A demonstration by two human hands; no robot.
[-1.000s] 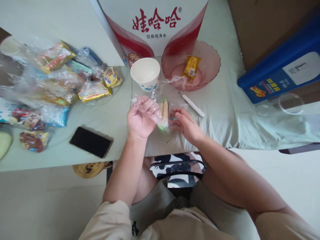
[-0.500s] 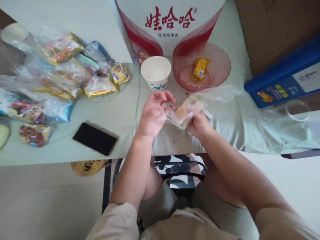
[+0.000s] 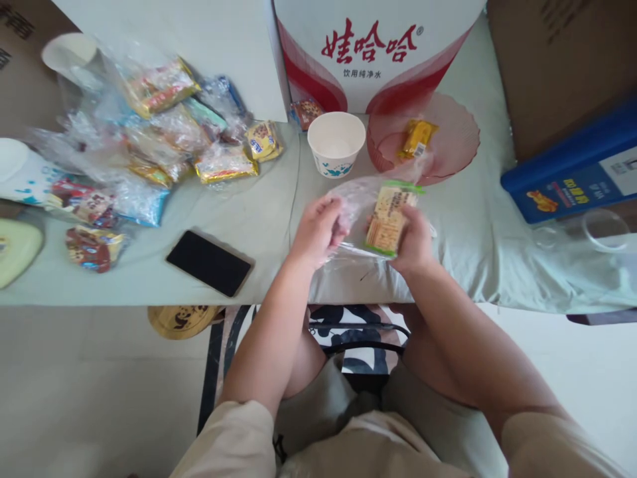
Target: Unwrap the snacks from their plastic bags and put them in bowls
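Note:
My right hand (image 3: 417,240) is closed on a packet of crackers (image 3: 389,222) with green ends and a pale, speckled front. A clear plastic bag (image 3: 355,196) is bunched in the closed fingers of my left hand (image 3: 321,229), just left of the packet. Behind my hands stands a white paper cup (image 3: 337,143) with a blue-green pattern. To its right is a pink scalloped bowl (image 3: 458,133) that holds a yellow snack packet (image 3: 418,138).
A heap of wrapped snacks (image 3: 164,133) covers the left side, near a black phone (image 3: 209,262). A large white-and-red carton (image 3: 378,40) stands at the back. On the right are a blue box (image 3: 572,159) and a clear plastic cup (image 3: 604,231).
The cracker packet is now outside the clear bag, in my right hand. My left hand has closed on the bag. The view has shifted, so the table things appear further right.

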